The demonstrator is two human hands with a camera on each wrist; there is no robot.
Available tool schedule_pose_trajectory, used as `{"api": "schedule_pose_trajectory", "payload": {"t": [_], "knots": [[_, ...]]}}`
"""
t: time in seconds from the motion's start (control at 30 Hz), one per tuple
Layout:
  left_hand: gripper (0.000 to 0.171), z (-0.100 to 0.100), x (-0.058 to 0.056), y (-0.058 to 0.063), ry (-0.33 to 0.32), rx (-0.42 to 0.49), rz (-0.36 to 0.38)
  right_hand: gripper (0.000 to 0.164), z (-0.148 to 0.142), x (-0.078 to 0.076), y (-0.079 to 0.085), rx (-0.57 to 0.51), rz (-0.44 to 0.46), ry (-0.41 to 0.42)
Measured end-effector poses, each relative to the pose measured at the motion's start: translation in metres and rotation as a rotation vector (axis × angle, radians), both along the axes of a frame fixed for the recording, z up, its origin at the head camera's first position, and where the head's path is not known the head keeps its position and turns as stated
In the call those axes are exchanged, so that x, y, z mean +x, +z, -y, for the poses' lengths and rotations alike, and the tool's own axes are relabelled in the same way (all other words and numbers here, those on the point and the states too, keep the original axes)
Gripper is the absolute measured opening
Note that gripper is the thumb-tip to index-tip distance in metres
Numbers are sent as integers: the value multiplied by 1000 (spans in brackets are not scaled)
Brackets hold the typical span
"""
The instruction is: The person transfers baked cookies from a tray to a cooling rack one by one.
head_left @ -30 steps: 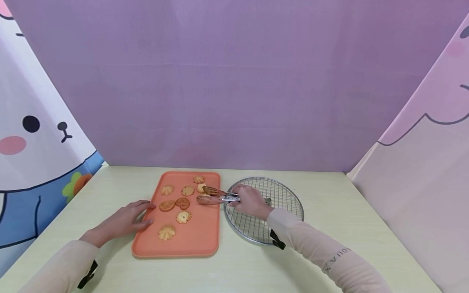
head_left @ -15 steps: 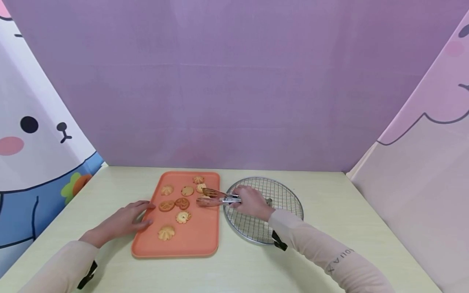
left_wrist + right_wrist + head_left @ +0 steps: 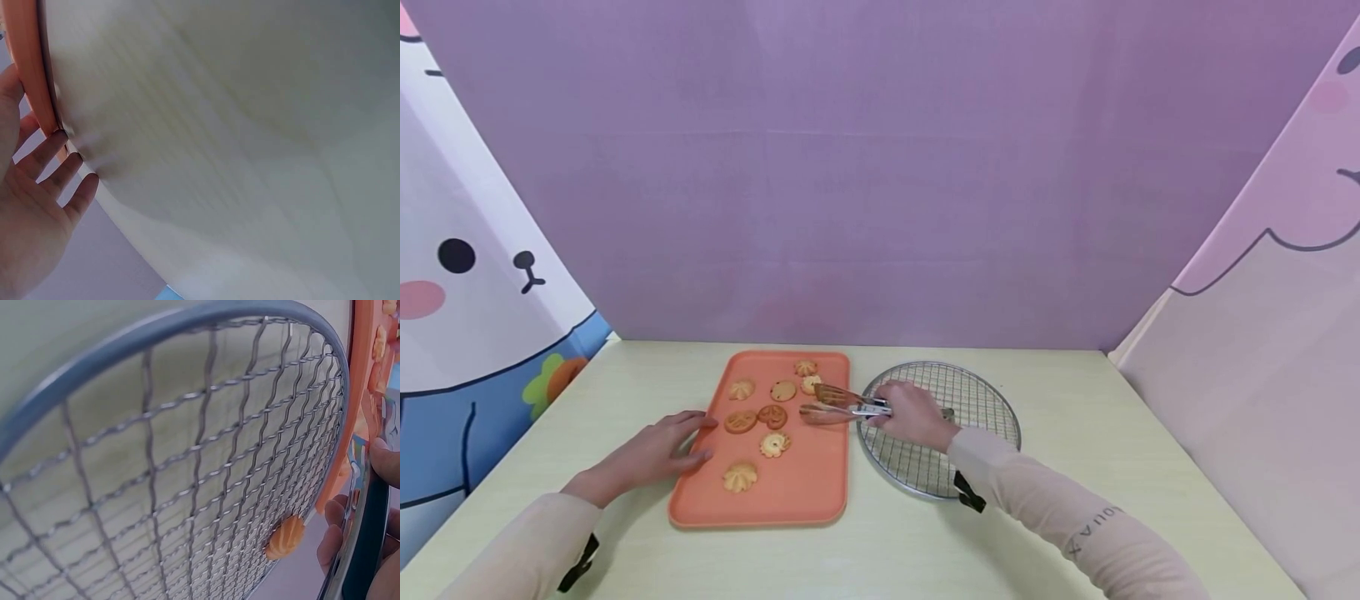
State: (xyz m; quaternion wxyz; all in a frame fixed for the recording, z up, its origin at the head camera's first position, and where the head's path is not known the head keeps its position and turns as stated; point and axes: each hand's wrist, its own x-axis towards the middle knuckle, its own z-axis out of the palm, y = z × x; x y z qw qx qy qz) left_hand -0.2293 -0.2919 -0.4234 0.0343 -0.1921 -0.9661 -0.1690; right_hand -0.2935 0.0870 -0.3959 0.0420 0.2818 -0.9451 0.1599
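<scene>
My right hand [image 3: 913, 414] grips metal tongs [image 3: 823, 414] with wooden-looking tips, seen in the head view over the right side of an orange tray [image 3: 805, 500]. The tips are spread apart, close over the cookies, and partly cover one beside a pale flower-shaped cookie [image 3: 811, 384]. In the right wrist view, fingers wrap the dark tong handle [image 3: 369, 537]. My left hand [image 3: 658, 450] rests at the tray's left edge with fingers loosely extended. The left wrist view shows its fingertips [image 3: 81, 187] on the table beside the orange rim [image 3: 28, 69].
A round wire cooling rack [image 3: 917, 475] stands right of the tray, partly under my right hand. On it lies a ridged cookie [image 3: 285, 537], hidden in the head view. Several more cookies, including a pretzel-shaped one [image 3: 772, 417], lie on the tray. A purple backdrop [image 3: 880, 208] rises behind the table.
The tong tips have spread slightly wider, the lower one shifting a little toward me. My left hand, the tray and the rack stay in place.
</scene>
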Motion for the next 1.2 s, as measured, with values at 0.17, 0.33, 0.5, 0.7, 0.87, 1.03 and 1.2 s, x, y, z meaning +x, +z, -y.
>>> {"api": "schedule_pose_trajectory", "payload": {"t": [0.17, 0.33, 0.5, 0.7, 0.87, 1.03, 1.2], "knots": [[51, 0, 0, 0, -7, 1, -8, 30, 3, -1, -1, 13, -3, -11], [52, 0, -1, -1, -6, -5, -9, 29, 5, 0, 0, 10, 5, -22], [52, 1, -2, -2, -1, -9, -6, 30, 4, 1, 1, 7, 22, -30], [52, 1, -3, -2, -1, -9, -5, 29, 4, 2, 2, 3, 24, -38], [53, 1, -2, -2, -2, -7, -2, 29, 3, 2, 3, -6, 21, -50], [53, 1, -2, -3, -3, -9, -5, 30, 2, 2, 7, -26, 31, -58], [53, 1, -2, -2, 0, -8, -5, 31, -2, 1, 11, -54, 53, -54]]}}
